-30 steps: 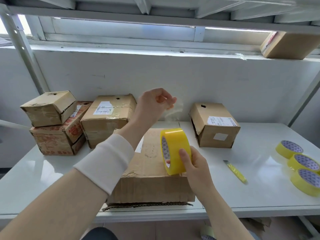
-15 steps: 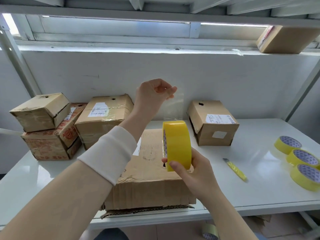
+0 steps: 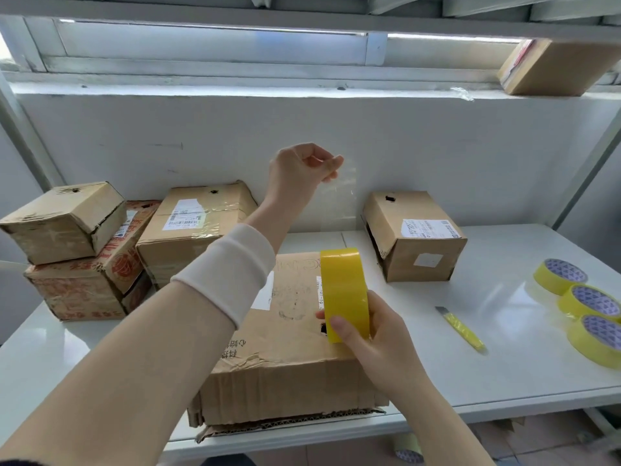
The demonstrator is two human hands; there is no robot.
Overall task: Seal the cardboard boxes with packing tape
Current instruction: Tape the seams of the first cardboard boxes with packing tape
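A worn cardboard box (image 3: 285, 361) lies flat at the front edge of the white table (image 3: 504, 348), right before me. My right hand (image 3: 376, 334) grips an upright roll of yellow packing tape (image 3: 342, 290) above the box's top. My left hand (image 3: 302, 173) is raised well above the roll and pinches the free end of the tape. A clear tape strip (image 3: 339, 203) stretches from those fingers down to the roll.
Three boxes (image 3: 198, 227) are stacked and crowded at the back left. One labelled box (image 3: 413, 237) stands back right. A yellow utility knife (image 3: 462, 329) lies right of my hand. Three tape rolls (image 3: 591, 304) sit at the right edge. Another box (image 3: 554, 67) rests on the upper ledge.
My left hand has risen with the tape end, so the pulled strip is longer. The roll in my right hand has turned more edge-on and stayed above the box.
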